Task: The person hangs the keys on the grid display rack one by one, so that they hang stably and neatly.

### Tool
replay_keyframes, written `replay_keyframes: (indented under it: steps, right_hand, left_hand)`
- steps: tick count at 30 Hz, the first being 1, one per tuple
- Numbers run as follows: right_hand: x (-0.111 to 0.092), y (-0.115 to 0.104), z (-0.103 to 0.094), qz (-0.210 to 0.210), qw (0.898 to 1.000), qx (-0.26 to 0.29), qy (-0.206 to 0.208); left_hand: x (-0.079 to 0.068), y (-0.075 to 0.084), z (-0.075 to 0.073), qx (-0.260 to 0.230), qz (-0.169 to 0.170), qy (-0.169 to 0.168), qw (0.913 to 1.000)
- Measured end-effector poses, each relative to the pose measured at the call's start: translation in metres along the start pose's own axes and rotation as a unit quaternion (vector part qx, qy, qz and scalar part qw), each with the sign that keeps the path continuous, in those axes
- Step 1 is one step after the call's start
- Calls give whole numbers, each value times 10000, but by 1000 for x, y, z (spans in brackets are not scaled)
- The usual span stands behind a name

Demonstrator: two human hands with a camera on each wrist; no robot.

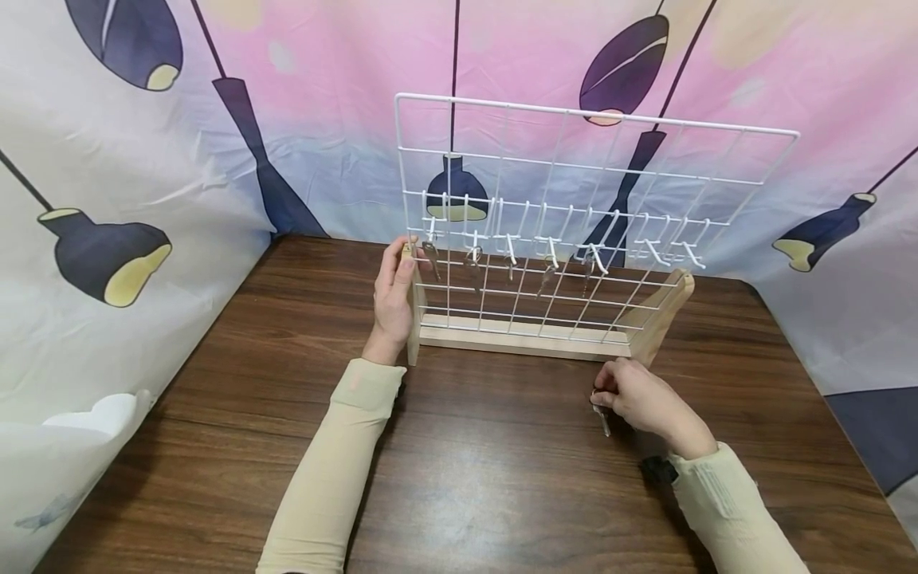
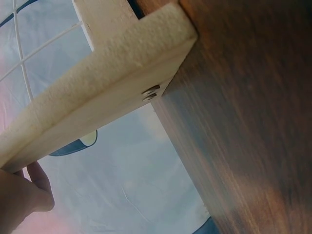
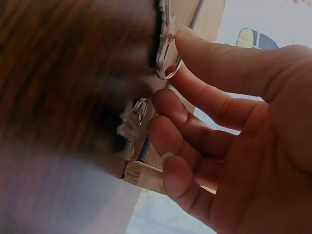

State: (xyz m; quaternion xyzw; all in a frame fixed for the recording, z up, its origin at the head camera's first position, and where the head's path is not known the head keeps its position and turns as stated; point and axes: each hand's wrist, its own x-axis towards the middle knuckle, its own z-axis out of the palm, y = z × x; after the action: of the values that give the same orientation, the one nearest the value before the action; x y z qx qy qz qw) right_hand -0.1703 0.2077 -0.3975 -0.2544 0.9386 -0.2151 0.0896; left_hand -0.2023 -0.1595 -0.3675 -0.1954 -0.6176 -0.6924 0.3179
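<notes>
A white wire grid rack (image 1: 531, 299) stands in a wooden frame with two side panels. My left hand (image 1: 393, 299) grips the left wooden side panel (image 2: 112, 83), its thumb in front and fingers going behind. Near the foot of the right panel, my right hand (image 1: 649, 399) pinches a metal key ring (image 3: 171, 73) between thumb and index finger; a key (image 1: 602, 421) hangs from it. Another key with a ring (image 3: 130, 122) lies on the table past my curled fingers in the right wrist view; in the head view the hand hides it.
White double hooks (image 1: 551, 249) line the grid in a row. Several keys (image 1: 430, 259) hang on the hooks from the left to the middle; two hooks (image 1: 651, 251) at the right bear none. The brown wooden table (image 1: 488, 462) meets a patterned cloth backdrop (image 1: 337, 119).
</notes>
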Motion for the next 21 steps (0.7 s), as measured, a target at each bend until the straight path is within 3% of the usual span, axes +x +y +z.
replay_keyframes:
  steps: [12, 21]
  right_hand:
    - [-3, -3, 2, 301, 9995, -40, -13]
    - [-2, 0, 0, 205, 9998, -59, 14]
  left_hand:
    - [-1, 2, 1, -97, -140, -25, 9999]
    - [0, 1, 2, -129, -118, 119, 9998]
